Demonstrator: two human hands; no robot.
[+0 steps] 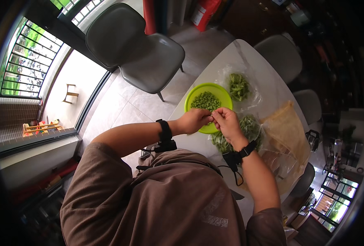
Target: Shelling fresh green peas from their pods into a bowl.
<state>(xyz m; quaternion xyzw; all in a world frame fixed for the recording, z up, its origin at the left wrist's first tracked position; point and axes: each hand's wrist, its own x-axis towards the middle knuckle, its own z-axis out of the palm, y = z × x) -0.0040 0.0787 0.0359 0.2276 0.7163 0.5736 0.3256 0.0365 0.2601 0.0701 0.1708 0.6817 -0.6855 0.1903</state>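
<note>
My left hand (195,121) and my right hand (227,123) meet over the near part of a lime-green plastic basket (188,97). The fingers of both pinch together at one spot; what is between them is too small and covered to tell. Shelled green beans (206,101) lie in the basket. Right of it, a heap of green pods (249,126) rests in clear plastic, partly behind my right hand and wrist. Farther back, green empty-looking pods (239,87) lie on another clear plastic bag.
A marble-patterned table (231,55) carries all this. A crumpled tan bag (285,129) and clear plastic film (277,161) cover its right side. A grey chair (151,58) stands at the back left, with more chairs (279,57) along the right. Cables hang from my wrist straps.
</note>
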